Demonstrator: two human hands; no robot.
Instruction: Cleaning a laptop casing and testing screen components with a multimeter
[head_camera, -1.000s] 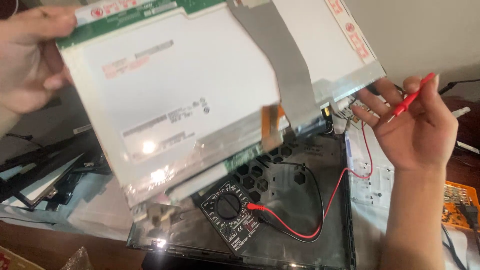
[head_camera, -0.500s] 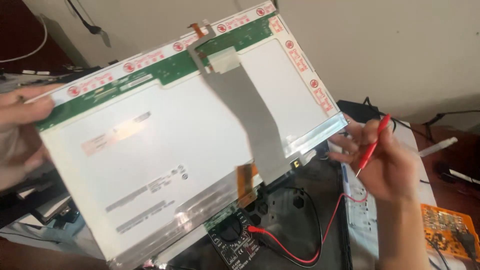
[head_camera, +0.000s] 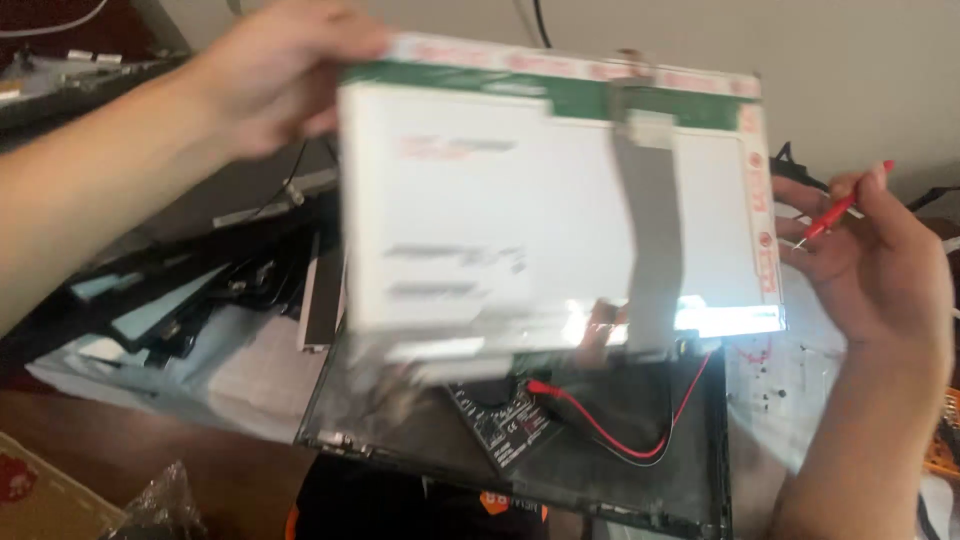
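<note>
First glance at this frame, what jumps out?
The big white display panel fills the centre, raised and tilted, with a grey ribbon cable running down its back. The left hand grips its top left corner; the right hand is at its right edge, holding a red probe. Below lies a black multimeter on a dark lid.

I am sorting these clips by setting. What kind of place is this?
Probably an electronics repair bench: a bare flat white display panel with grey ribbon cable, a black multimeter with red lead, and stacked dark laptop parts.
</note>
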